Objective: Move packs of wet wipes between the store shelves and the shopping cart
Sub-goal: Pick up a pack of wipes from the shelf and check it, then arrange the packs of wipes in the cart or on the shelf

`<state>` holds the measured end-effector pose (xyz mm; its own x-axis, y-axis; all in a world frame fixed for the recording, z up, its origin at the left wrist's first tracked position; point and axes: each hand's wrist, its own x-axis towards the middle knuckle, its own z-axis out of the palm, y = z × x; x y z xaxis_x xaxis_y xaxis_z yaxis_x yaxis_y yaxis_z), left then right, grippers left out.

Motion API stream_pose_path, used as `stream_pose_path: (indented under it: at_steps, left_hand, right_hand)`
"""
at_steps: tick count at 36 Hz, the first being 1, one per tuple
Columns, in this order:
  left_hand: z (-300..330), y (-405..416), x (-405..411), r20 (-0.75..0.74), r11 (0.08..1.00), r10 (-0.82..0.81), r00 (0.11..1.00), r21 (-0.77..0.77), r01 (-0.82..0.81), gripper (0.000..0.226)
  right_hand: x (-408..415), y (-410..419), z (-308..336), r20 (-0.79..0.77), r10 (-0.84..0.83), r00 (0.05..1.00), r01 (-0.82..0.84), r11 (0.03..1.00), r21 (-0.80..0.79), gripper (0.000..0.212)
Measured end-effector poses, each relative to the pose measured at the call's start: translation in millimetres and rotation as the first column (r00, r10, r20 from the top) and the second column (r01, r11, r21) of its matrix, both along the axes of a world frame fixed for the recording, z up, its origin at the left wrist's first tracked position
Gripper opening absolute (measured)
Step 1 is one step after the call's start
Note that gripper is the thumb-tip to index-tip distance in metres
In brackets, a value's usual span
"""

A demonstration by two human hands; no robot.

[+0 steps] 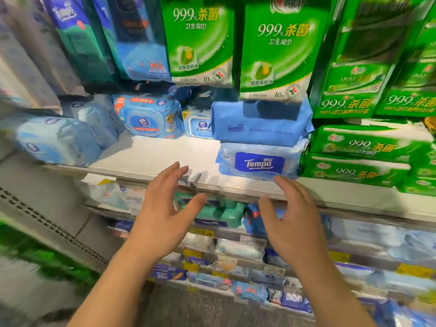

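While both hands, left (162,208) and right (291,218), are open and empty, the Tempo pack (258,161) lies just beyond the right fingertips; clasp it from both sides, leaving the pack above (259,125) undisturbed.

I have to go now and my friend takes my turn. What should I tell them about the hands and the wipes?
Left hand: open, holding nothing, in front of the shelf edge.
Right hand: open, empty, fingers just below the Tempo pack.
That pack lies on the white shelf with a blue Tempo pack stacked on top.
No cart is in view, so I cannot tell what is already moved.
Probably next: grasp the Tempo pack.
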<state>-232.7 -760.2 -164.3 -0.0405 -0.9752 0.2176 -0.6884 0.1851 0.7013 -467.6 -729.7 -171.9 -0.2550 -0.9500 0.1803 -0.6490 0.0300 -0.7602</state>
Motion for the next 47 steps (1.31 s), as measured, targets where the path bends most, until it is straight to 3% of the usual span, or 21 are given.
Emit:
stream_pose_path:
  at_steps: [6,12,17,24,28,31,36,47]
  left_hand:
    - [-0.6,29.0,33.5,-0.01,0.999,0.013,1.0,0.03,-0.013,0.077]
    - [-2.8,78.4,78.9,0.013,0.998,0.057,0.998,0.04,-0.058,0.09]
    - [-5.9,132.2,138.5,0.057,0.97,0.218,0.974,0.095,-0.223,0.096]
    - [-7.6,216.6,215.0,0.007,0.897,0.416,0.909,0.159,-0.412,0.098]
    - [-16.4,258.3,255.1,0.022,0.824,0.533,0.846,0.211,-0.525,0.094]
    - [-21.7,289.0,281.5,0.011,0.779,0.596,0.803,0.232,-0.582,0.104]
    - [-27.6,331.5,316.8,0.038,0.65,0.721,0.692,0.309,-0.694,0.091]
    - [-43.5,384.1,381.0,0.082,0.453,0.859,0.505,0.336,-0.826,0.092]
  right_hand:
    - [29.0,19.6,13.0,-0.072,0.095,0.993,-0.086,0.989,0.119,0.063]
    - [81.9,46.6,16.2,-0.166,0.151,0.975,-0.128,0.982,0.14,0.062]
    - [136.5,71.7,16.1,-0.192,0.256,0.947,-0.222,0.958,0.182,0.065]
    - [215.0,104.9,15.7,-0.218,0.437,0.873,-0.372,0.884,0.281,0.069]
    - [263.0,119.9,16.9,-0.264,0.523,0.81,-0.446,0.843,0.301,0.07]
    - [300.5,134.0,18.3,-0.312,0.574,0.757,-0.504,0.817,0.28,0.067]
    - [357.8,152.0,21.9,-0.293,0.67,0.683,-0.594,0.742,0.312,0.065]
    - [474.5,161.3,4.0,-0.273,0.866,0.419,-0.764,0.499,0.409,0.071]
